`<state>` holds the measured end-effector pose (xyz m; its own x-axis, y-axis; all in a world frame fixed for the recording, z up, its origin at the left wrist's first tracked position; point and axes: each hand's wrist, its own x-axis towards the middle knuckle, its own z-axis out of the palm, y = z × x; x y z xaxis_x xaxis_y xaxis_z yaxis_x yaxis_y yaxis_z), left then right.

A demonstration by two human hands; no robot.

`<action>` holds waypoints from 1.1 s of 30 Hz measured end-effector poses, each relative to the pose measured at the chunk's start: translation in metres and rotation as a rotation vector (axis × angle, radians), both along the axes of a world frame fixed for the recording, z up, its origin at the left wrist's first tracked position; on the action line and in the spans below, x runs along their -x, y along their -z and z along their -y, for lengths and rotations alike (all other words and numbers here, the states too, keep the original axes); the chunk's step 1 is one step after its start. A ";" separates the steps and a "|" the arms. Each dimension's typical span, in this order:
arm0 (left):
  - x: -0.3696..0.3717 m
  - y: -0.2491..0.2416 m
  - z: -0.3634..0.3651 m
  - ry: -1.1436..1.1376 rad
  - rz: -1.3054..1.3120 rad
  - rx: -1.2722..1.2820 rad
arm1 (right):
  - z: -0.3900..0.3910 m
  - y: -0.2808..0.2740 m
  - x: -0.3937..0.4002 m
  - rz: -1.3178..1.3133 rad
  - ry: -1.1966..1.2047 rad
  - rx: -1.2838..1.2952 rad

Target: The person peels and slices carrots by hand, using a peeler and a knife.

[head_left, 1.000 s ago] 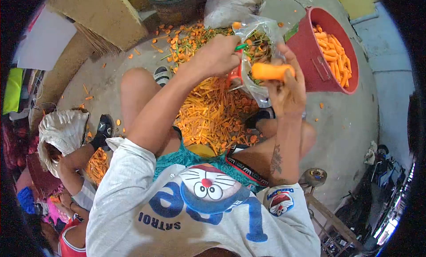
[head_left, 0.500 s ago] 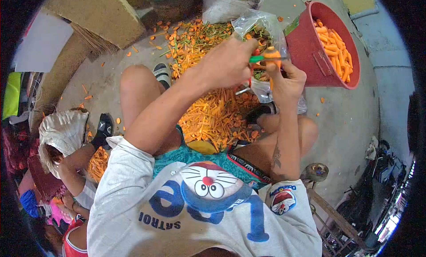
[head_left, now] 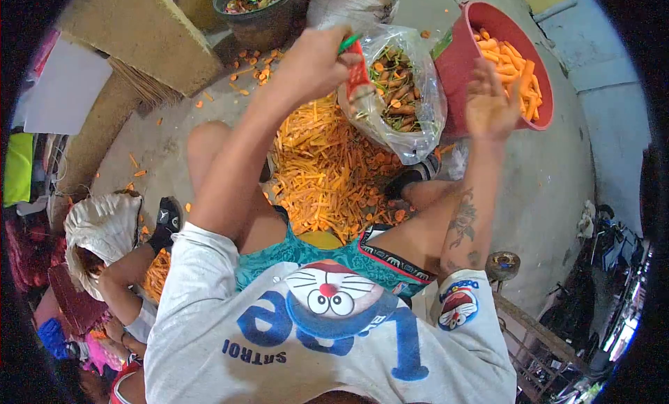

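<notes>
My left hand (head_left: 317,62) is closed round a red-handled peeler (head_left: 357,66), its pale end blurred, and a green-handled knife (head_left: 350,43). Close beside it a clear plastic bag (head_left: 425,135) holds unpeeled carrots (head_left: 401,90) with green stem bits. Fingers spread, my right hand (head_left: 491,101) is at the near side of a red bucket (head_left: 451,76) full of peeled carrots (head_left: 502,55). One larger carrot (head_left: 527,76) stands out upright by my right thumb. Between my legs lies a heap of carrot peelings (head_left: 324,163).
A dark bin (head_left: 258,20) and a white sack (head_left: 348,6) stand at the back. A broom (head_left: 146,80) leans by a tan block (head_left: 132,27) on the left. Another person's leg (head_left: 132,264) is at lower left, near a whitish sack (head_left: 104,226). Metal bars (head_left: 536,341) stand at lower right.
My right hand has let go of the carrot it held and moved right to the bucket, opening. My left hand has drawn back up and left with its tools. The bag is now in fuller view.
</notes>
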<state>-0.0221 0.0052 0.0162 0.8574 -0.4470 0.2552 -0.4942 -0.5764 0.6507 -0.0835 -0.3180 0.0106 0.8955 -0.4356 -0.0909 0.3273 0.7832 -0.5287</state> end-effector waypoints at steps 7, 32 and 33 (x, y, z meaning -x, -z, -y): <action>-0.032 -0.065 -0.001 0.090 0.052 0.098 | -0.081 0.180 -0.023 -0.654 -0.594 1.973; -0.042 0.017 -0.063 -0.051 0.057 -0.170 | 0.009 0.274 -0.043 -0.352 -0.367 2.728; -0.042 0.016 -0.065 -0.048 0.063 -0.172 | 0.007 0.265 -0.039 -0.340 -0.327 2.720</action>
<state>0.0199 0.0700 0.0000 0.8634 -0.4480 0.2322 -0.5003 -0.7005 0.5089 -0.0442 -0.3246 -0.2547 0.9825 0.1858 -0.0135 0.1860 -0.9748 0.1234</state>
